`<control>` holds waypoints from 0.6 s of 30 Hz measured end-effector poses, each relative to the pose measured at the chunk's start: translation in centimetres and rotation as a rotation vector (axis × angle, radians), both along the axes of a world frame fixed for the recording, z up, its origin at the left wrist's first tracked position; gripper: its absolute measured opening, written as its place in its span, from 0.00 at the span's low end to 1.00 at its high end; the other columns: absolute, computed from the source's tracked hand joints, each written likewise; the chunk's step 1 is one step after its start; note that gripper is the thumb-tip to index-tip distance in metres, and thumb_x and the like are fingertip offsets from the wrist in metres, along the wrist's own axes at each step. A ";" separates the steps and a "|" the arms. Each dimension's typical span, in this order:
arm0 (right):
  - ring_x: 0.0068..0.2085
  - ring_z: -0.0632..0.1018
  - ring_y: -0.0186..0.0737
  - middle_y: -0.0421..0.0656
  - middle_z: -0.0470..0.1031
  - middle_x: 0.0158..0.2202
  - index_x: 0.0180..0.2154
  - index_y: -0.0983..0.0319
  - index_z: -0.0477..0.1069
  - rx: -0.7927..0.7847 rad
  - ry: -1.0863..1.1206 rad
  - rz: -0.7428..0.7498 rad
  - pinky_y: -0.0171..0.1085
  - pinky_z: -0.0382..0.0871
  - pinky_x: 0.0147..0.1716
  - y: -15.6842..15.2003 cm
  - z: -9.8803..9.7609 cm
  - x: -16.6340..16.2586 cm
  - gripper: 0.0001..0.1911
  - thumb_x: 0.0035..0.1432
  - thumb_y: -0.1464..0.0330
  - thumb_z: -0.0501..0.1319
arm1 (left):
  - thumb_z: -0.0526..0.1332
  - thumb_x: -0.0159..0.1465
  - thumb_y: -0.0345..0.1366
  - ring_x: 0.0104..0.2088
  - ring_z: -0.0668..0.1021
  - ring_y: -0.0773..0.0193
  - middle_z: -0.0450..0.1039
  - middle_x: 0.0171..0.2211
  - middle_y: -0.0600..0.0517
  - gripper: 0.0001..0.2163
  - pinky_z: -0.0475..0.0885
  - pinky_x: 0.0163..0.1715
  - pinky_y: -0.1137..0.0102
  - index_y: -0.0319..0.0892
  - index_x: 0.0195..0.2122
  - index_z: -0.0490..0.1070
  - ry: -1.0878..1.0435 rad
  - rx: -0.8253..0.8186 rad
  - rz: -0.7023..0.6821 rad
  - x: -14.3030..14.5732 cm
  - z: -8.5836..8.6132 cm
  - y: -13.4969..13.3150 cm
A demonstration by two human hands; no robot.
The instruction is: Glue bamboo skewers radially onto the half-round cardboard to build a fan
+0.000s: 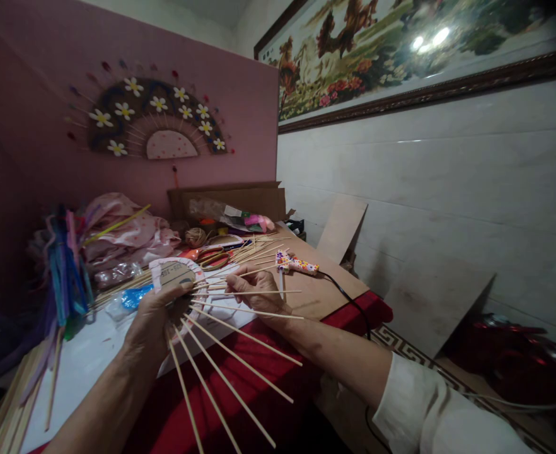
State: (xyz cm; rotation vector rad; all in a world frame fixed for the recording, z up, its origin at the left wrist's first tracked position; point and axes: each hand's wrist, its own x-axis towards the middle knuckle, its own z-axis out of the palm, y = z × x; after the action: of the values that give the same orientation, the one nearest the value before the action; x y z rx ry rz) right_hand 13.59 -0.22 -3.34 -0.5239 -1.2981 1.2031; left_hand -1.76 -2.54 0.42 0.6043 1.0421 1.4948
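Note:
My left hand [151, 315] is closed on a half-round cardboard piece [174, 272] edged with pale fabric. From this piece several thin wooden sticks [241, 354] fan out to the right and toward me. The fingers of my right hand [254, 289] are pinched together at one of the upper sticks, close to the cardboard's edge. Its fingertips partly hide what they grip. Just beyond my right hand, a flower-patterned glue gun [301, 264] lies on a brown board [328, 287], its nozzle near the stick ends.
A black cord [341, 293] runs off the table's right edge. Behind lie scissors [214, 258], a twine ball [195, 237], loose sticks and pink fabric [121, 227]. Pipe cleaners [60, 265] stand left. A decorated fan [139, 123] hangs on the pink panel.

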 end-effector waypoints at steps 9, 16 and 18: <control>0.18 0.65 0.26 0.37 0.70 0.20 0.26 0.63 0.69 -0.033 0.012 0.004 0.29 0.57 0.17 0.1 -0.4 -0.1 0.15 0.45 0.58 0.65 | 0.59 0.47 0.21 0.18 0.75 0.65 0.73 0.21 0.50 0.08 0.73 0.16 0.74 0.35 0.28 0.71 0.005 0.023 -0.038 0.1 0.0 -0.2; 0.17 0.64 0.25 0.37 0.71 0.21 0.27 0.63 0.69 -0.006 0.046 0.033 0.29 0.55 0.17 0.0 -0.5 -0.1 0.11 0.49 0.61 0.64 | 0.60 0.46 0.21 0.18 0.75 0.64 0.73 0.20 0.51 0.09 0.73 0.16 0.73 0.35 0.29 0.71 0.008 0.037 -0.051 -0.2 -0.3 0.0; 0.17 0.64 0.25 0.37 0.71 0.21 0.27 0.63 0.69 -0.012 0.044 0.032 0.29 0.55 0.17 0.0 -0.5 0.0 0.11 0.48 0.61 0.64 | 0.60 0.46 0.21 0.17 0.75 0.64 0.73 0.20 0.51 0.08 0.72 0.16 0.73 0.36 0.29 0.70 0.006 0.026 -0.052 -0.2 -0.3 -0.1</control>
State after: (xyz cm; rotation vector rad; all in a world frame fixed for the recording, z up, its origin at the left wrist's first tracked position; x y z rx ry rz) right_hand 13.54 -0.23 -3.81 -0.4841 -1.2667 1.2435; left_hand -1.94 -2.60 0.13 0.6501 1.0050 1.4640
